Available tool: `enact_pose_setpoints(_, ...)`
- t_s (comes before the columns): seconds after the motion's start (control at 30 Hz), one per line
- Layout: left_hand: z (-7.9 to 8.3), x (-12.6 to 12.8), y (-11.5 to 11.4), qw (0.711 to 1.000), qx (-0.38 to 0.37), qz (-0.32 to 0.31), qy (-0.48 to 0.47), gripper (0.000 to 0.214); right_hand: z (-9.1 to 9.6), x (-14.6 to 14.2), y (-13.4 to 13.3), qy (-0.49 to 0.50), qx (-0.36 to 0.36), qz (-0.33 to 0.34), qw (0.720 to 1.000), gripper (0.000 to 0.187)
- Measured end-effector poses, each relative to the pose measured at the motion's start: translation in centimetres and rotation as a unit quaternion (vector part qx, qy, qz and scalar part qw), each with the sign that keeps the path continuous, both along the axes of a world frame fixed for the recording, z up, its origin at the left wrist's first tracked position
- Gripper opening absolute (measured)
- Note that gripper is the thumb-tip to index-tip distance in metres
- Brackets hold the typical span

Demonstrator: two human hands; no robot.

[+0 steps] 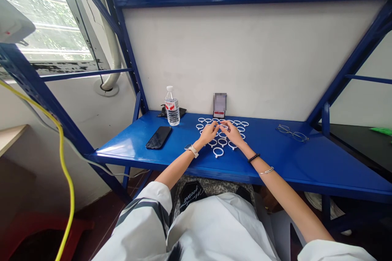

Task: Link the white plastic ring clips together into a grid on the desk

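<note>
My left hand (pixel 210 132) and my right hand (pixel 230 132) meet over the middle of a group of white plastic rings. Each ring carries a small nub, like a curtain ring. Between my bent fingertips is one white ring (pixel 223 127), pinched from both sides; the fingers partly cover it. More rings lie flat in rows around and beneath my hands. The nearest loose ring (pixel 218 152) lies towards the table's front edge, and another ring (pixel 244 124) sits at the back right. My wrists partly hide some of them.
The blue table (pixel 269 159) stands against a white wall. Left of the rings are a black phone (pixel 159 137), a water bottle (pixel 172 108) and a black packet (pixel 182 112). A small card stand (pixel 219 105) is behind the rings. Eyeglasses (pixel 292 133) lie at right.
</note>
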State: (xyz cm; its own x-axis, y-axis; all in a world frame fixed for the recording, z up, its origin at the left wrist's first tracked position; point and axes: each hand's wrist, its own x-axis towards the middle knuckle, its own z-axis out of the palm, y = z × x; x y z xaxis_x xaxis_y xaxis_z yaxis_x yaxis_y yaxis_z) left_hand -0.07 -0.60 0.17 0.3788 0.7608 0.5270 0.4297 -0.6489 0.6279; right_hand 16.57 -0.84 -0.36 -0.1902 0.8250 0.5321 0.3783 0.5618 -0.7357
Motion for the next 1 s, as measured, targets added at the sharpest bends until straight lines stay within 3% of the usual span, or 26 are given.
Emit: enact_pose_setpoints(1.0, -0.16, 0.02, 0.29, 1.0, 0.018, 0.005, 0.008, 0.034, -0.03, 0.05, 0.03, -0.006, -0.015, 0.003, 1.0, 0.033)
